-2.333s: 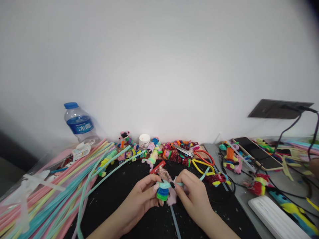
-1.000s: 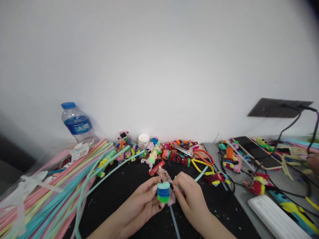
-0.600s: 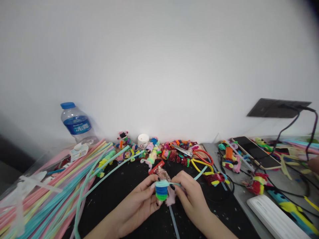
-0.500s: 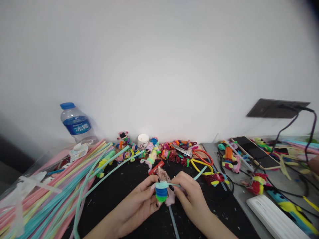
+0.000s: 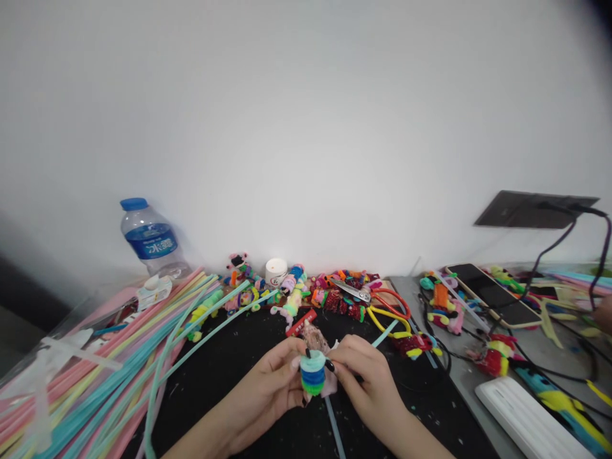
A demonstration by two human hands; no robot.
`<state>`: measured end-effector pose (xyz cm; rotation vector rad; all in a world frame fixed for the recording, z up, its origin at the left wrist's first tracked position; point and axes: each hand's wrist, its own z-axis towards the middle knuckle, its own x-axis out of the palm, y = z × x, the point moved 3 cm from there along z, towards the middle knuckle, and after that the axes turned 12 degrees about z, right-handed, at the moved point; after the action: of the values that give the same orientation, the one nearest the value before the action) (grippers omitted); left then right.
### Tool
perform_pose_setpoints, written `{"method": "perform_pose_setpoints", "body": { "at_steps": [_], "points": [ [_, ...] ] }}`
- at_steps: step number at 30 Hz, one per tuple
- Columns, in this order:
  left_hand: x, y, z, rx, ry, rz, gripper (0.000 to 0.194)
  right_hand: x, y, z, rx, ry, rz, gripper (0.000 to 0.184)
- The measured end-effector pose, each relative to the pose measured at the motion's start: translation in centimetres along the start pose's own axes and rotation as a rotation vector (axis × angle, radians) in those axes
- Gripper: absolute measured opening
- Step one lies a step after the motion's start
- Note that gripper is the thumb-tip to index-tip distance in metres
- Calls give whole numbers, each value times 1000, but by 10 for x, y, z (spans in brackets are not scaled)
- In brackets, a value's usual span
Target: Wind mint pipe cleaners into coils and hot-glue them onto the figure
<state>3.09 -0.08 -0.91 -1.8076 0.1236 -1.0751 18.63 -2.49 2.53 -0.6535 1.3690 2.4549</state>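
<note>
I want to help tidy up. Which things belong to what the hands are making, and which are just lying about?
Job, it seems:
striped coil, in the left hand
mint stem, at the right hand
probably scissors, loose stems

Just lying about, I think:
bottle
phone
white bar

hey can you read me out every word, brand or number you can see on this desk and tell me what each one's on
"冰露", as best I can read the large characters on the blue label of the bottle; its smaller print is unreadable.
White tub: a dark mark, too small to read.
Red strip: white characters, too small to read.
White tag at left: small print, too blurred to read.
</note>
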Motion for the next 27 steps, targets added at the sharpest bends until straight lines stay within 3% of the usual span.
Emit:
{"method": "perform_pose_setpoints", "body": {
  "at_steps": [8, 18, 27],
  "points": [
    [0, 2, -1, -104, -51, 117, 10, -1, -5, 0, -6, -10, -36, 23],
    [0, -1, 0, 29, -59, 128, 6, -1, -7, -1, -11, -10, -69, 22],
    [-2, -2, 1, 57, -74, 140, 7, 1, -6, 0, -5, 22, -80, 22]
  ]
}}
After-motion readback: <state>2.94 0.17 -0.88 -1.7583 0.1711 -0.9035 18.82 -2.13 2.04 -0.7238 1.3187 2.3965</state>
